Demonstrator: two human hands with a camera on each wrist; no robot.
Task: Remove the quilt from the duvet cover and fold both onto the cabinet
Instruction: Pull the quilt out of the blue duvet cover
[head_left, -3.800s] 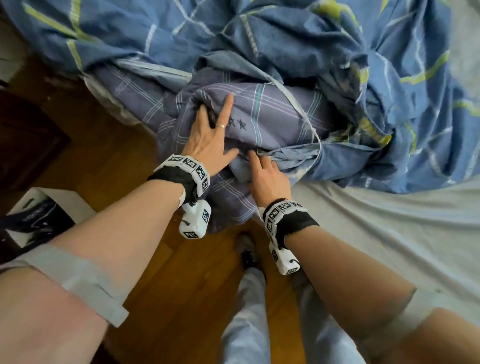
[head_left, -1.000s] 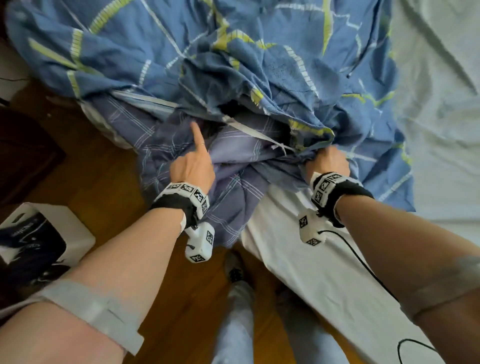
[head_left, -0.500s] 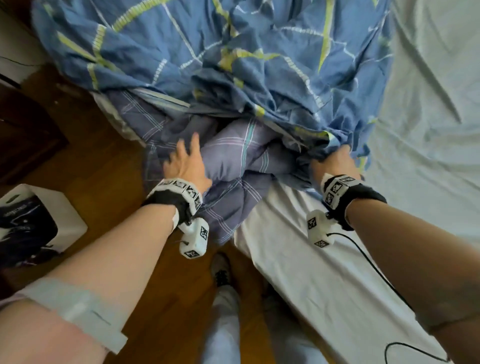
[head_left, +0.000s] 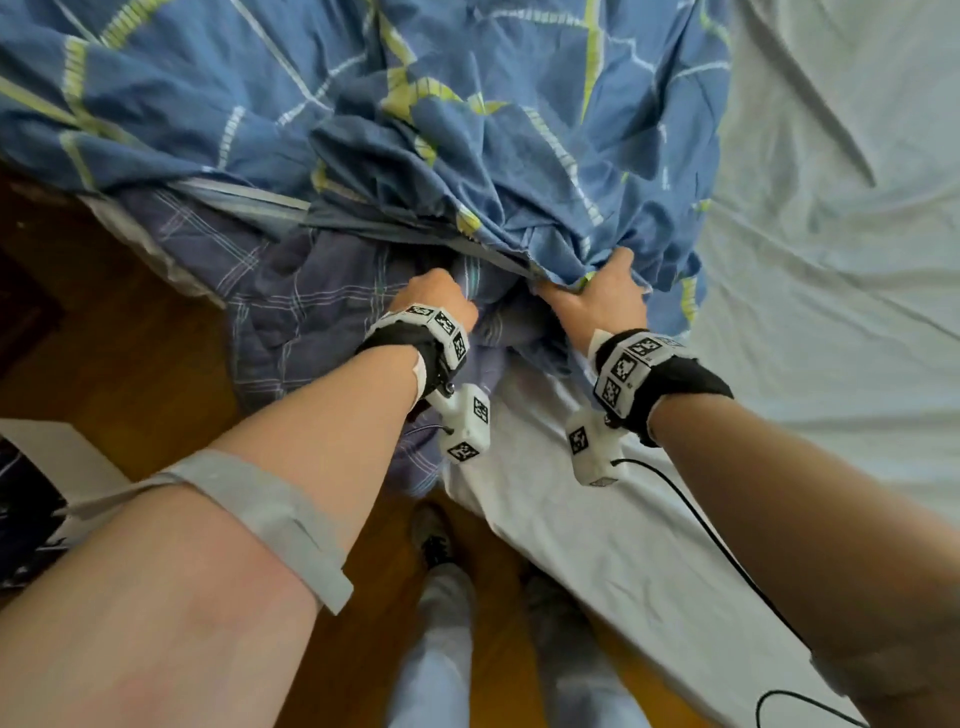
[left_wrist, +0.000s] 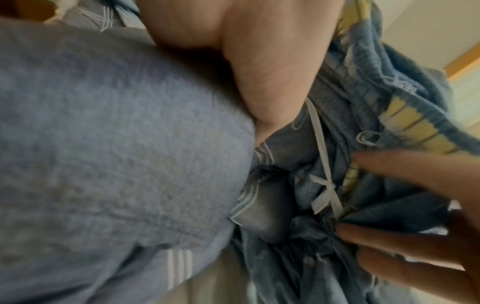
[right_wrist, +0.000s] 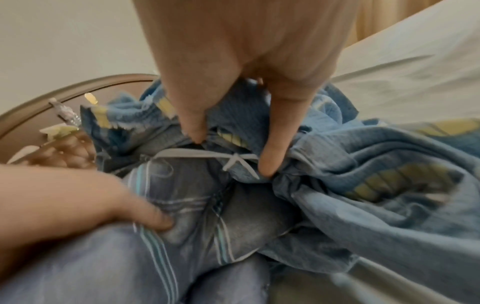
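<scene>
Head view: at the bed (head_left: 831, 260) edge, left hand (head_left: 441, 299) grips the quilt (head_left: 291, 306), partly out, right hand (head_left: 597, 301) bunches the duvet cover (head_left: 467, 104) opening; extraction unfinished, folding not begun.

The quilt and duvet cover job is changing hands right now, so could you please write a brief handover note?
Left hand: grips the plaid quilt at the cover's opening.
Right hand: grips the bunched edge of the blue duvet cover, beside a white tie knotted there.
Position: both lie on the bed sheet; the quilt's pulled-out part hangs over the bed edge.
Done: quilt partly out.
Left: draw the quilt fully free, fold both, put them on the cabinet, which is not in view.
</scene>
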